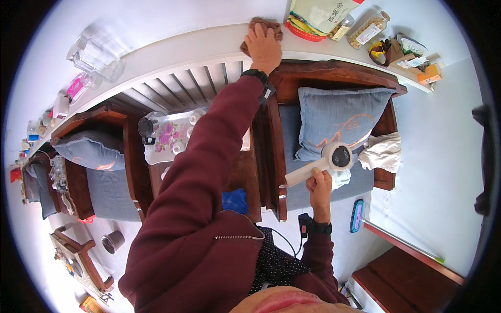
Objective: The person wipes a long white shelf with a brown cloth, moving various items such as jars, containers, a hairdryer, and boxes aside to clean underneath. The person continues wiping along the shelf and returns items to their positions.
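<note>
My left hand (267, 51) reaches far forward and presses a folded brown cloth (276, 27) onto a white ledge (211, 41) along the wall. Its fingers lie spread over the cloth. Lower and to the right, my right hand (321, 189) grips a white handheld electric appliance (301, 174) by its handle. The appliance has a round head with a lit dark display. It is above a wooden armchair's blue-grey seat (289, 129), just below a blue-grey cushion (340, 117). A pale cloth (341, 178) lies on the seat, partly hidden behind the right hand and appliance.
Right of the brown cloth stand a tea pouch (317, 17) and a glass jar (368, 31); a glass pitcher (96, 60) is further left. A flowered tray (156, 154) holds cups and a glass pot. A beige cloth (381, 150) drapes over the armrest. A mop (356, 216) leans nearby.
</note>
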The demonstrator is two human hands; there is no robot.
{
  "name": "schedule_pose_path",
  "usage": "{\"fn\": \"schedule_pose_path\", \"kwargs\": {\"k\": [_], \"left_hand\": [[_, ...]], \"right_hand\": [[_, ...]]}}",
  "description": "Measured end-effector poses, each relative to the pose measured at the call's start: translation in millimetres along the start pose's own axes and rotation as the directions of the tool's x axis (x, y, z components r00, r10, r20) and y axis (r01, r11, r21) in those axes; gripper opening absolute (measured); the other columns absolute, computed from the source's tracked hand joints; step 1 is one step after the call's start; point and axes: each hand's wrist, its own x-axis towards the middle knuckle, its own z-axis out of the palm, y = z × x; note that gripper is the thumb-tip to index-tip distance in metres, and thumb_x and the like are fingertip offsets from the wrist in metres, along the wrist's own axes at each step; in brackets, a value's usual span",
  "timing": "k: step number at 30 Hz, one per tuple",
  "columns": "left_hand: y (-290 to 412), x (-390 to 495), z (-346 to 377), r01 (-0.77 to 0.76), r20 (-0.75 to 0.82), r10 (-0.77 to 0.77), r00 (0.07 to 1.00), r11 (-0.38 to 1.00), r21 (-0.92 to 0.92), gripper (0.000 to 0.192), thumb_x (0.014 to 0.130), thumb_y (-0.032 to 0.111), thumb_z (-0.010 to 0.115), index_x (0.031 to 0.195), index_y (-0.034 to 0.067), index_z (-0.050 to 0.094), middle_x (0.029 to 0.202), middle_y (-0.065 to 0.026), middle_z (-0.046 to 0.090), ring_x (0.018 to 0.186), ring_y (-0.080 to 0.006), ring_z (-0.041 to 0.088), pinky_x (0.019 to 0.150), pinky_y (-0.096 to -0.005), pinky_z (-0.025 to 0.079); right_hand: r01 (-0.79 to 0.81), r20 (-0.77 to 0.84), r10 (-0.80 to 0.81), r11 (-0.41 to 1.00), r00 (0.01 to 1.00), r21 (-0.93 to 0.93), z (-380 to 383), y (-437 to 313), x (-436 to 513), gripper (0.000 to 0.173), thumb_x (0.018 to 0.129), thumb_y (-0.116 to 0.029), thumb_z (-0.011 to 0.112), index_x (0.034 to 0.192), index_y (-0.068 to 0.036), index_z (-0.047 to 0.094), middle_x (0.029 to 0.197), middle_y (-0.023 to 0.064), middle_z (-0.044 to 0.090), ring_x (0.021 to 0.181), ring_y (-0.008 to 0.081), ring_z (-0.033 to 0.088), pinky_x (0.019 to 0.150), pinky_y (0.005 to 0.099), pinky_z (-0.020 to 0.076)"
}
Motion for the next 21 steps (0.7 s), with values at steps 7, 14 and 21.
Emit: {"fn": "schedule_pose_path", "kwargs": {"k": [7, 14, 21], "left_hand": [[7.6, 8.2, -108.7, -0.164, 0.172, 0.27, 0.947, 0.871, -0.462, 0.053, 0.083, 0.03, 0.07, 0.13, 0.009, 0.059, 0.121, -0.022, 0.061, 0.11, -0.0376, 0.059, 0.093, -0.0461, 0.046], [2.6, -97.6, -250.5, 0.043, 0.676, 0.556, 0.483, 0.756, -0.653, 0.08, 0.084, 0.031, 0.073, 0.147, 0.0, 0.035, 0.128, -0.0242, 0.059, 0.111, -0.0417, 0.059, 0.094, -0.047, 0.047], [-62.6, -96.6, -285.8, 0.075, 0.554, 0.293, 0.779, 0.833, -0.547, 0.051, 0.09, 0.015, 0.064, 0.137, 0.007, 0.046, 0.111, -0.0173, 0.06, 0.104, -0.0402, 0.059, 0.083, -0.046, 0.05]], "right_hand": [[0.061, 0.012, -0.06, 0.997, 0.998, -0.054, 32.6, -18.5, 22.2, 0.017, 0.098, -0.021, 0.062, 0.095, -0.004, 0.062, 0.062, -0.009, 0.04, 0.05, 0.0016, 0.032, 0.045, 0.0227, 0.0225], [0.108, 0.143, -0.101, 0.993, 0.984, -0.04, 132.5, -21.8, 53.6, 0.02, 0.099, -0.028, 0.062, 0.096, -0.008, 0.06, 0.069, -0.0083, 0.045, 0.054, 0.0008, 0.037, 0.046, 0.0206, 0.025], [0.079, 0.324, -0.081, 0.997, 0.943, 0.019, 227.0, -10.4, 60.1, 0.021, 0.099, -0.026, 0.063, 0.108, -0.007, 0.064, 0.073, -0.0062, 0.052, 0.057, 0.0002, 0.04, 0.047, 0.0195, 0.0282]]}}
